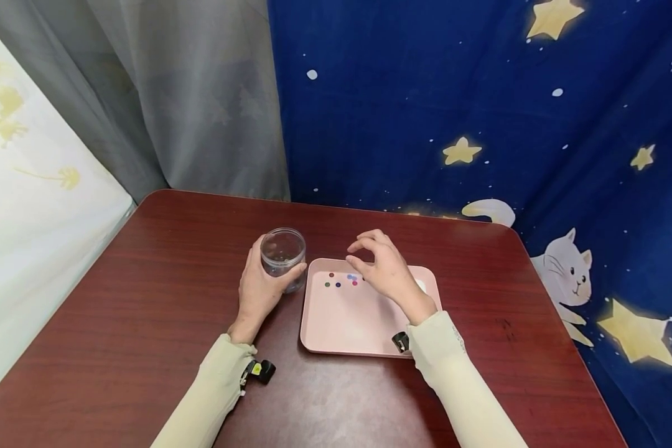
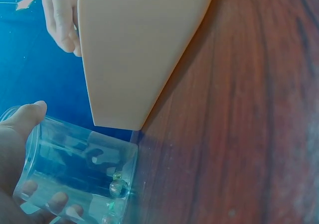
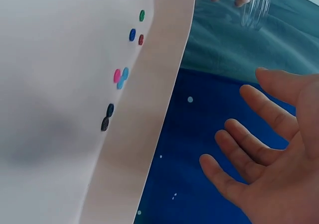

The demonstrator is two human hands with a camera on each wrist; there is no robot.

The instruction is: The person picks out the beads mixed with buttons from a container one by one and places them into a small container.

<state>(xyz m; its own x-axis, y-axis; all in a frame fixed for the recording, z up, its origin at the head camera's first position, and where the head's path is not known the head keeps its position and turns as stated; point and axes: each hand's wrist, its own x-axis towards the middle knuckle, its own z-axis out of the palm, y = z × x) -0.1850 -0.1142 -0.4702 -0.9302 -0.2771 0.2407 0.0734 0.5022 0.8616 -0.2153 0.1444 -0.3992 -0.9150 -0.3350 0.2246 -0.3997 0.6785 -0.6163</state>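
Note:
My left hand grips a clear plastic jar round its side, thumb at the front. The jar stands on the table left of the pink tray. Several glassy balls lie at its bottom in the left wrist view. Over the tray's far edge hovers my right hand, fingers parted and loosely bent, with nothing between them. Along the tray's far side lie several small coloured discs, among them a green disc, a pink disc and a dark disc.
Something white, partly hidden by the right wrist, lies at the tray's right end. The tray sits on a dark red wooden table. A blue star-patterned curtain and a grey curtain hang behind the far edge.

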